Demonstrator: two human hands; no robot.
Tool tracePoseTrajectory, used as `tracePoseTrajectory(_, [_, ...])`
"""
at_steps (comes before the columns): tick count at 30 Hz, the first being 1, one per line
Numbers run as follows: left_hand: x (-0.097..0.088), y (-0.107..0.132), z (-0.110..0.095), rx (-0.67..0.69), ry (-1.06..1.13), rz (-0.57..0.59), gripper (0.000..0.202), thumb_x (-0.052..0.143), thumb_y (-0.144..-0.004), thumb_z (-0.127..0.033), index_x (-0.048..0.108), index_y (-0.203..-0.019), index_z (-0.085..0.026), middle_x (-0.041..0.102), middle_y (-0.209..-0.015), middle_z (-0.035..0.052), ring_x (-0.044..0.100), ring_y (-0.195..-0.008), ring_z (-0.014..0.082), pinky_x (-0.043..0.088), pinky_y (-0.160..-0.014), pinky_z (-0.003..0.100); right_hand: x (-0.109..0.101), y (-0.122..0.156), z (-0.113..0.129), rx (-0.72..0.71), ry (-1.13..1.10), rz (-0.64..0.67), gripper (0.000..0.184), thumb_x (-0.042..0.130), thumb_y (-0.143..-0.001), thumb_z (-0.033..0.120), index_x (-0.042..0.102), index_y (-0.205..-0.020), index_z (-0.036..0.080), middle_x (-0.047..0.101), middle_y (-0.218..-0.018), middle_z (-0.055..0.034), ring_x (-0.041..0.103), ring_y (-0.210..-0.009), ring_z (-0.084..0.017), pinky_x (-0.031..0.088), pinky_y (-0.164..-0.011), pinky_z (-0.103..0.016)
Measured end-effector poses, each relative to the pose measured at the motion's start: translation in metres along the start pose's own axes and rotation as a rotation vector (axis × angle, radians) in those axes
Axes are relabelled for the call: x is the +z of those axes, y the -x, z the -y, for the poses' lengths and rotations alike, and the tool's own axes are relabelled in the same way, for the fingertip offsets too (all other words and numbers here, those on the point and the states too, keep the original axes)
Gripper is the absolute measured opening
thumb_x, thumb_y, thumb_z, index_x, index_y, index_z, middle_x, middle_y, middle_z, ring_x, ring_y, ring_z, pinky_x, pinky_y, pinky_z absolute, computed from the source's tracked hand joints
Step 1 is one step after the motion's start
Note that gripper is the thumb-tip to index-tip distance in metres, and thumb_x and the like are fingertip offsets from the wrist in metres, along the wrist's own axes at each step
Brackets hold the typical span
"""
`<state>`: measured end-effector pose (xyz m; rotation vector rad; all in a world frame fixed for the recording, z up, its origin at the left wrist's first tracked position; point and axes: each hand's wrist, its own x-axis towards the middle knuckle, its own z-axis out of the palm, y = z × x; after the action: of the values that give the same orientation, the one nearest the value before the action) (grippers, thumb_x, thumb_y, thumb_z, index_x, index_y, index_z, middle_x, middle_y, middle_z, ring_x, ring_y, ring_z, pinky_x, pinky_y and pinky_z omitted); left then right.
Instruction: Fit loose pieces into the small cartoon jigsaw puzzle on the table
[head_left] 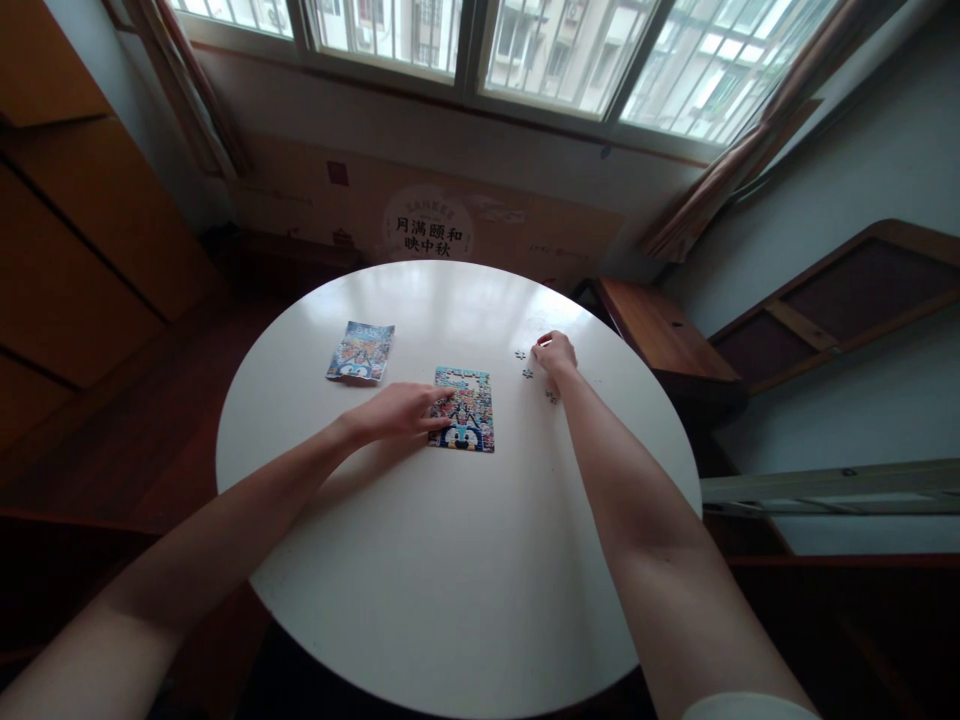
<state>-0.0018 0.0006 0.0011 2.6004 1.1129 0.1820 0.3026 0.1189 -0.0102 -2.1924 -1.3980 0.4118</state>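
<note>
- Starting at the left of the tabletop, we see a printed packet (361, 350) lying flat and slightly creased, its picture resembling the puzzle's.
- Next comes our left hand (405, 410), thumb and forefinger spread apart and resting on the left part of the puzzle; it seems to steady the puzzle rather than grip it.
- The jigsaw puzzle (480, 412) lies near the middle of the table, between our two hands. We judge it mostly done: the lower part is filled in around a blue cartoon-like face, while a jagged pale gap shows near the top.
- Just right of it lie a few loose pieces (528, 374), which we take to be what is left to fit.
- Our right hand (556, 350) is right beside those pieces, fingers curled close together; we cannot tell whether a piece is between them.
- Around all this, from the left, we have an orange-brown cupboard (75, 200), a gathered curtain (184, 95), then the round white table (435, 600), glossy with window light at its far side.
- Beyond the table, a poster (427, 222) with Chinese characters sits below the barred window (555, 60); farther right we see a wooden desk (660, 330) and a wood-framed panel (840, 300).
</note>
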Motion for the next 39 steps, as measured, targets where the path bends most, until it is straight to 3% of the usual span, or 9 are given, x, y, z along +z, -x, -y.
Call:
tracePoseTrajectory(5, [0.000, 0.000, -0.002, -0.005, -0.017, 0.001, 0.056, 0.049, -0.095, -0.049, 0.048, -0.144, -0.021, 0.070, -0.119, 0.0110, 0.067, -0.099, 0.0247, 0.045, -0.074, 0.027, -0.003, 0.023, 0.009, -0.208, -0.269, 0.027, 0.024, 0.069, -0.078, 0.025, 0.068, -0.101, 0.020, 0.071, -0.090, -0.0036, 0.063, -0.071, -0.015, 0.052, -0.071, -0.030])
tracePoseTrajectory(7, [0.000, 0.000, -0.003, 0.001, -0.025, -0.014, 0.056, 0.049, -0.095, -0.050, 0.049, -0.143, -0.021, 0.070, -0.118, 0.0110, 0.067, -0.099, 0.0249, 0.045, -0.073, 0.027, 0.001, 0.039, 0.013, -0.284, -0.387, 0.099, 0.020, 0.071, -0.075, 0.027, 0.070, -0.093, 0.018, 0.071, -0.083, -0.0040, 0.062, -0.064, -0.015, 0.053, -0.065, -0.031])
tracePoseTrajectory(10, [0.000, 0.001, -0.003, 0.013, -0.028, -0.025, 0.058, 0.049, -0.094, -0.052, 0.050, -0.143, -0.022, 0.072, -0.113, 0.0103, 0.067, -0.094, 0.0239, 0.044, -0.071, 0.027, 0.012, 0.065, 0.017, -0.447, -0.532, 0.210, 0.014, 0.074, -0.071, 0.029, 0.073, -0.080, 0.017, 0.072, -0.077, -0.0050, 0.066, -0.070, -0.017, 0.055, -0.071, -0.032])
tracePoseTrajectory(12, [-0.001, 0.001, -0.003, 0.011, -0.022, -0.021, 0.060, 0.050, -0.093, -0.053, 0.049, -0.144, -0.022, 0.073, -0.105, 0.0092, 0.067, -0.089, 0.0230, 0.043, -0.069, 0.027, 0.020, 0.080, 0.016, -0.510, -0.606, 0.288, 0.020, 0.074, -0.072, 0.032, 0.076, -0.086, 0.018, 0.075, -0.080, -0.0059, 0.068, -0.072, -0.018, 0.056, -0.072, -0.034])
tracePoseTrajectory(14, [-0.002, 0.001, -0.003, 0.004, -0.016, -0.013, 0.060, 0.051, -0.093, -0.053, 0.050, -0.144, -0.022, 0.074, -0.098, 0.0084, 0.067, -0.085, 0.0223, 0.042, -0.068, 0.027, 0.028, 0.092, 0.013, -0.539, -0.649, 0.280, 0.025, 0.073, -0.073, 0.034, 0.077, -0.091, 0.018, 0.076, -0.083, -0.0070, 0.070, -0.076, -0.020, 0.057, -0.076, -0.035])
tracePoseTrajectory(20, [-0.005, 0.001, -0.006, -0.021, -0.016, -0.004, 0.061, 0.051, -0.093, -0.054, 0.050, -0.144, -0.021, 0.073, -0.095, 0.0083, 0.067, -0.087, 0.0233, 0.042, -0.069, 0.026, 0.037, 0.109, 0.006, -0.576, -0.525, 0.137, 0.013, 0.067, -0.079, 0.027, 0.077, -0.084, 0.020, 0.077, -0.087, -0.0050, 0.068, -0.080, -0.019, 0.052, -0.076, -0.032])
tracePoseTrajectory(30, [-0.005, 0.001, -0.007, -0.045, -0.007, 0.009, 0.060, 0.051, -0.093, -0.053, 0.049, -0.145, -0.024, 0.073, -0.103, 0.0085, 0.067, -0.087, 0.0228, 0.043, -0.069, 0.025, 0.035, 0.114, 0.009, -0.657, -0.379, 0.167, 0.013, 0.066, -0.079, 0.015, 0.077, -0.079, 0.022, 0.076, -0.084, -0.0023, 0.062, -0.084, -0.018, 0.048, -0.086, -0.032])
tracePoseTrajectory(34, [-0.003, 0.000, -0.005, -0.030, -0.023, 0.010, 0.061, 0.050, -0.093, -0.055, 0.048, -0.146, -0.024, 0.070, -0.119, 0.0105, 0.067, -0.096, 0.0245, 0.045, -0.075, 0.026, 0.037, 0.113, 0.008, -0.686, -0.284, 0.147, 0.012, 0.068, -0.080, 0.016, 0.078, -0.083, 0.021, 0.074, -0.087, -0.0048, 0.061, -0.088, -0.021, 0.046, -0.089, -0.035])
tracePoseTrajectory(39, [0.000, 0.000, -0.002, -0.027, -0.032, 0.013, 0.063, 0.048, -0.093, -0.057, 0.046, -0.147, -0.024, 0.070, -0.120, 0.0115, 0.067, -0.097, 0.0256, 0.046, -0.075, 0.027, 0.037, 0.114, 0.008, -0.701, -0.189, 0.095, 0.011, 0.069, -0.082, 0.022, 0.079, -0.086, 0.024, 0.070, -0.090, -0.0064, 0.058, -0.091, -0.023, 0.044, -0.091, -0.039])
